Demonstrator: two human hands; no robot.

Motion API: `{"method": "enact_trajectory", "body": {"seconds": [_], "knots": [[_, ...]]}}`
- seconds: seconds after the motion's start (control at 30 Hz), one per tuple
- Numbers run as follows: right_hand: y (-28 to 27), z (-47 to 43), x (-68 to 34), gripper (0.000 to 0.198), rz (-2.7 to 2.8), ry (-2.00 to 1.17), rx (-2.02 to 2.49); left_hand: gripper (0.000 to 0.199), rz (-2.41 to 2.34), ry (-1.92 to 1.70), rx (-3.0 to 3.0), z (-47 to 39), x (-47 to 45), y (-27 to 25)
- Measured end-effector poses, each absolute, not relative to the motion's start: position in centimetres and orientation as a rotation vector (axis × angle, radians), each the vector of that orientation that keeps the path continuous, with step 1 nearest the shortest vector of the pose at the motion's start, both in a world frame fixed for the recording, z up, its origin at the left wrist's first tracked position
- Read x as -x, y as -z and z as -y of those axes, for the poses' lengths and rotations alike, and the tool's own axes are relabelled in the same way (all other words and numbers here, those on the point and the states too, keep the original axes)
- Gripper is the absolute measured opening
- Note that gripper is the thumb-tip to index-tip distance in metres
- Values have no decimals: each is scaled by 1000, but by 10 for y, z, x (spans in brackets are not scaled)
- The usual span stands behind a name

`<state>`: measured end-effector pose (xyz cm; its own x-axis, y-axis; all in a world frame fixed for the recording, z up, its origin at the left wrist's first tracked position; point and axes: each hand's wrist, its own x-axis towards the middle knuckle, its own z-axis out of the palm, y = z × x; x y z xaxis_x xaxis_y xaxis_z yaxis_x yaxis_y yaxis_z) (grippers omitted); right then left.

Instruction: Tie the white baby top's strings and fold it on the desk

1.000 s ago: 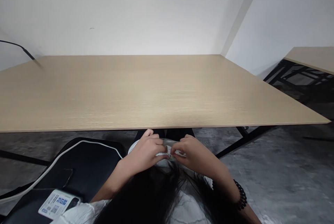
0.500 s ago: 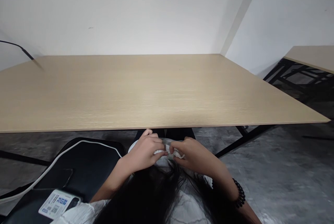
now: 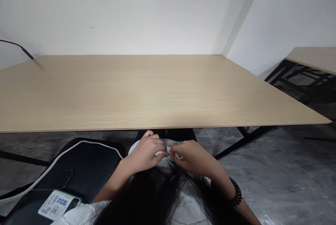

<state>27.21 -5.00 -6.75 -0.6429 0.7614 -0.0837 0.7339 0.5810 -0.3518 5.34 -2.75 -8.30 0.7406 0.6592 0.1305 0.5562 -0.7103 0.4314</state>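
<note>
In the head view, both my hands are at my lap, just below the table's front edge. My left hand (image 3: 148, 150) is closed, thumb and fingers pinching the front of the white shirt (image 3: 189, 206) that I wear. Close on its right, my right hand (image 3: 193, 155) also grips a fold of the shirt between curled fingers and thumb. The fingertips nearly meet, and a small detail of the cloth between them is too small to make out. Long dark hair (image 3: 141, 197) hangs in front of the shirt. A black beaded bracelet (image 3: 237, 191) circles my right wrist.
A light wood table (image 3: 147, 92) spans the view ahead, against a white wall. At left stands a black chair (image 3: 91, 169) with a white cable (image 3: 56, 158) across it and a labelled white device (image 3: 58, 204). Another table (image 3: 315, 57) stands at right.
My right hand has shifted slightly left, closer to the left hand, and its fingers have curled tighter on the shirt cloth. The left hand has stayed almost in place.
</note>
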Motion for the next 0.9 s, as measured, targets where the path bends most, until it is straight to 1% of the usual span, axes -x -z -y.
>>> {"method": "enact_trajectory", "body": {"seconds": [0.17,0.33,0.57,0.67,0.77,0.9], "knots": [[67,49,-265,17,2658,-580,1440,12,-953,-389,-2556,26,-53,84],[68,49,-259,23,2611,-529,1601,15,-959,-383,-2554,25,-52,84],[74,48,-265,29,2615,-515,1513,21,-936,-408,-2565,24,-51,85],[75,48,-266,26,2638,-538,1464,22,-911,-412,-2552,24,-50,85],[76,48,-268,20,2659,-533,1411,19,-855,-403,-2529,24,-48,83],[76,47,-270,20,2703,-516,1327,14,-778,-371,-2500,23,-46,79]]}}
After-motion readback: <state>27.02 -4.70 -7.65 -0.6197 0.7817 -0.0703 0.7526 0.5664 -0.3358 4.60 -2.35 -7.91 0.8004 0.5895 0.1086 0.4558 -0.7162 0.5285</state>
